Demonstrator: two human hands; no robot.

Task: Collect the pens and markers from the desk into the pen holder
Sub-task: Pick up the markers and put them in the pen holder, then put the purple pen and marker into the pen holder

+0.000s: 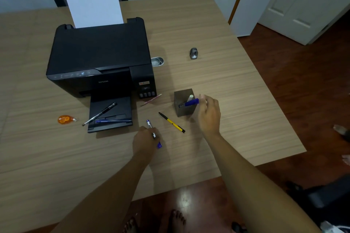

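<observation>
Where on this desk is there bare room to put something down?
The far right of the wooden desk, beyond the small grey metal sharpener, is bare, and so is the near left corner below the orange tape dispenser. It is crowded between the black printer and the dark square pen holder, where the yellow pen lies.

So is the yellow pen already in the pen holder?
No, the yellow pen lies flat on the desk in front of the pen holder.

Single head-worn wide-angle view, looked forward and down from above the near edge of the desk, printer ahead-left, close range.
</observation>
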